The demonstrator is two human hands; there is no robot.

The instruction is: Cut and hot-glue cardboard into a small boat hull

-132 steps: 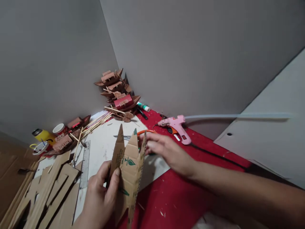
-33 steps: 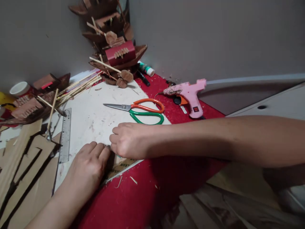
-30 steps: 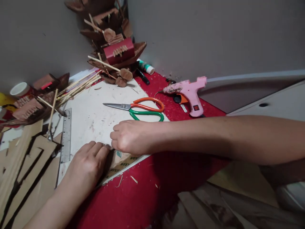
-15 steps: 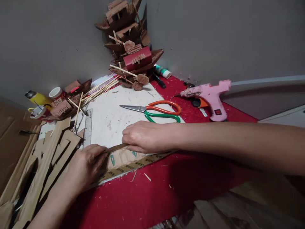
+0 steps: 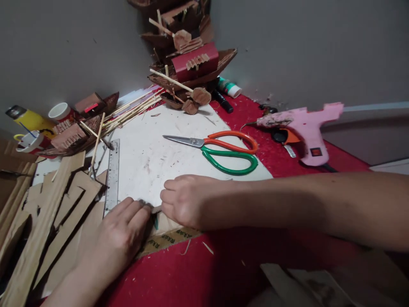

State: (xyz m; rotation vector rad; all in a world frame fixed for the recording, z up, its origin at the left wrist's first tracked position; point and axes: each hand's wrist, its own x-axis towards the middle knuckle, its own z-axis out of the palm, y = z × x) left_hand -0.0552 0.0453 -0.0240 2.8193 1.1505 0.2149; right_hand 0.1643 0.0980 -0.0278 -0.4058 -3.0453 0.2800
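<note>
A folded brown cardboard piece [image 5: 168,234] with green print lies flat at the near edge of the white board [image 5: 150,149]. My left hand [image 5: 119,236] presses down on its left end, fingers together and curled over the fold. My right hand [image 5: 185,200] is closed like a fist and presses on the same piece from the right, knuckles almost touching the left hand. Most of the cardboard is hidden under both hands.
Orange and green scissors [image 5: 223,147] lie on the board beyond my hands. A pink glue gun [image 5: 303,125] rests on the red mat at right. A metal ruler [image 5: 111,175], cardboard offcuts [image 5: 54,217], wooden sticks [image 5: 131,108] and brown model boats [image 5: 191,64] fill the left and back.
The cardboard piece, held upright 4.4 s ago, now lies flat under both hands. In the last half second my hands drew closer together along its fold.
</note>
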